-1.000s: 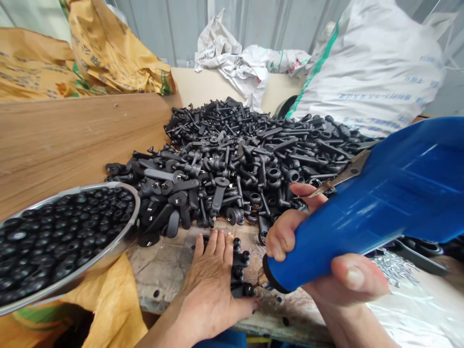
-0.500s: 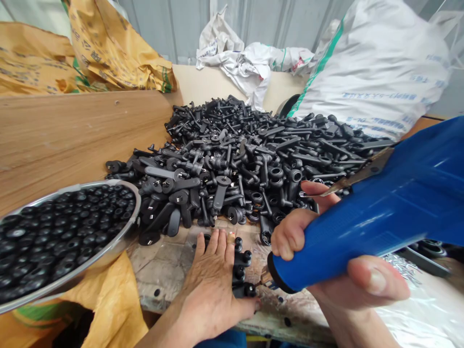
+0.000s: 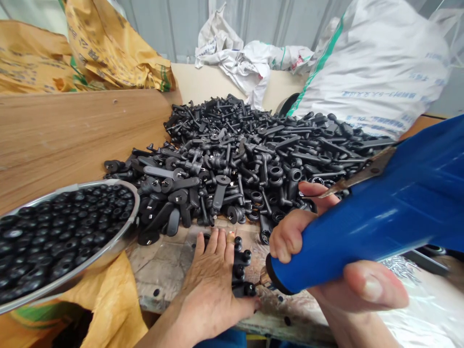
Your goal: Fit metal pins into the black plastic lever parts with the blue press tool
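Note:
My left hand [image 3: 212, 275] lies flat, fingers stretched out, over a row of black crank handles [image 3: 243, 289] on the worktop. Their round knobs stick out to the right of the fingers, and the rest is hidden beneath the palm. My right hand [image 3: 290, 237] is wrapped around a blue power screwdriver [image 3: 348, 237], held at a slant with its nose low and left. Its thin bit reaches the nearest handle's knob beside my left thumb; whether it sits inside cannot be made out. A pointed metal blade [image 3: 362, 176] runs along the tool's upper side.
A large heap of black crank handles [image 3: 224, 159] covers the back of the worktop. On the left stands a metal bowl [image 3: 136, 203] full of black knobs. Loose screws [image 3: 400, 268] lie at right on clear plastic. A white sack [image 3: 377, 67] and yellow sacks [image 3: 116, 48] stand behind.

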Demonstrator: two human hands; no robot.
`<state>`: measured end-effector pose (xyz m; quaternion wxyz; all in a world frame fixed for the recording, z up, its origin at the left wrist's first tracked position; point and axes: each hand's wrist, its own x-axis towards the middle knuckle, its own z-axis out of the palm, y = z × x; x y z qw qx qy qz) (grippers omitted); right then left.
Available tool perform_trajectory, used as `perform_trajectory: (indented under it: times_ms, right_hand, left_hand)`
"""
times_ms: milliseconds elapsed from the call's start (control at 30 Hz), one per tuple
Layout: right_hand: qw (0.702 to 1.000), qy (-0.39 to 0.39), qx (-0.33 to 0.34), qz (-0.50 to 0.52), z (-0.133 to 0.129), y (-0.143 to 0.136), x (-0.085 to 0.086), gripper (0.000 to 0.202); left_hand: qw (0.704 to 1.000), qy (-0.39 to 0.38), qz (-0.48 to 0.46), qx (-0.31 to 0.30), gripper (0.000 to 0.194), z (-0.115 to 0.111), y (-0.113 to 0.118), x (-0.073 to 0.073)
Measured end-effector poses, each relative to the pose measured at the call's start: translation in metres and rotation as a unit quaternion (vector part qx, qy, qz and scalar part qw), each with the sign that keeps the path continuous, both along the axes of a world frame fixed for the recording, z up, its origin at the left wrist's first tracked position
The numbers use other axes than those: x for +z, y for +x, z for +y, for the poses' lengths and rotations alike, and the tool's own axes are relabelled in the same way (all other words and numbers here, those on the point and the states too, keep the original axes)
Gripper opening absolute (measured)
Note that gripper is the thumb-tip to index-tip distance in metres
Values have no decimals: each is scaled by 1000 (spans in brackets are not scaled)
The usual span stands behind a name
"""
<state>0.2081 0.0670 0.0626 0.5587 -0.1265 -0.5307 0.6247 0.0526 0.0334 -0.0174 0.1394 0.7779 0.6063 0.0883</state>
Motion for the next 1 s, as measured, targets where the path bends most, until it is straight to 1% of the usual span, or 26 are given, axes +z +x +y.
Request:
perform_trajectory:
  times_ms: [233, 400, 500, 533, 633, 700, 833, 900, 933, 1000]
  right_hand:
    - [1000, 11, 7, -15, -3, 2, -3, 61]
    - [998, 27, -27, -50, -6, -1, 1, 63]
    - [996, 30, -25, -78, -6, 0, 1, 63]
    - [995, 37, -19, -85, -6, 2, 0, 58]
    - [991, 58, -2, -120, -5, 4, -2, 33]
    - [991, 52, -7, -126, -4, 4, -2, 29]
    - [993, 22, -18, -119, -6, -1, 0, 42]
    - [993, 12, -17, -119, -7, -4, -1, 45]
    - [993, 12, -25, -118, -7, -5, -3, 47]
    - [991, 7, -42, -123, -6, -7, -8, 55]
  left_hand:
    - [1000, 7, 6, 3, 103, 1, 1, -3]
    - [1000, 7, 5, 0, 101, 0, 0, -1]
    - [1000, 2, 3, 0, 100, 0, 0, 0]
    - [1000, 1, 2, 0, 100, 0, 0, 1]
    - [1000, -4, 2, -2, 99, 0, 1, 3]
    - [1000, -6, 6, -4, 99, 0, 1, 3]
    - [1000, 0, 8, -10, 101, -1, 0, 2]
    - [1000, 1, 13, -10, 102, 1, 1, 2]
    - [1000, -8, 21, -11, 100, 3, 1, 2]
    - [998, -45, 46, -13, 80, 10, 2, 0]
